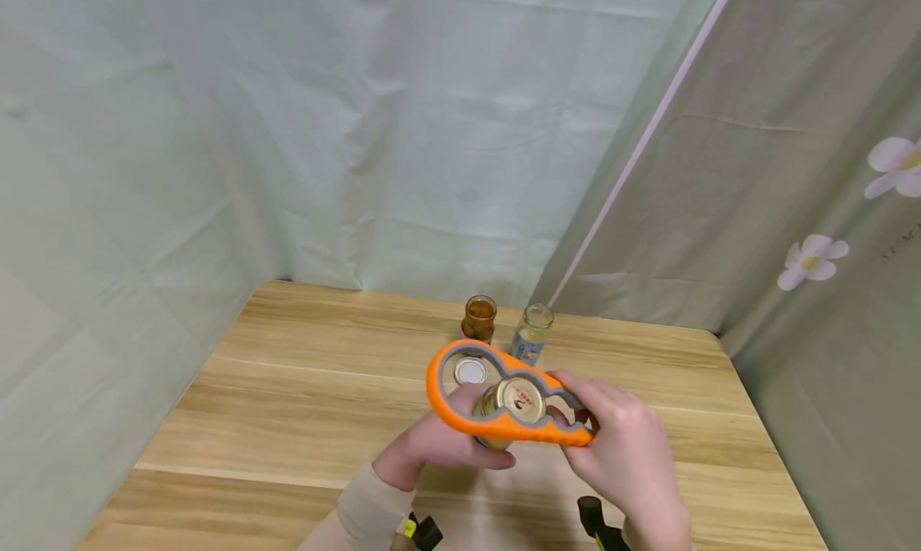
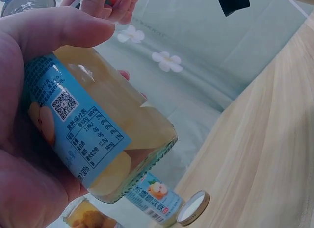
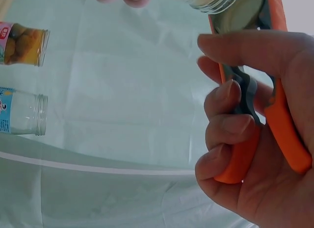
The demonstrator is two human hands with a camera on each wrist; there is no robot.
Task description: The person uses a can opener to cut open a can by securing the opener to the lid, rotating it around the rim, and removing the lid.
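A glass jar (image 2: 98, 120) of pale fruit pieces with a blue label is held tilted in my left hand (image 1: 453, 443), its thumb and palm around the body. Its gold lid (image 1: 521, 400) sits inside one opening of an orange and grey multi-hole jar opener (image 1: 532, 433). My right hand (image 1: 626, 431) grips the narrow end of the opener; in the right wrist view its fingers (image 3: 230, 125) curl round the orange handles (image 3: 289, 130). Part of the left hand is hidden behind the opener in the head view.
Behind the hands, a lidless jar of brown fruit (image 1: 479, 315) and a lidless blue-labelled jar (image 1: 534, 335) stand on the wooden table (image 1: 288, 399). One loose lid (image 1: 470, 370) lies before them, seen through the opener. Pale curtains (image 1: 432, 135) hang around the table.
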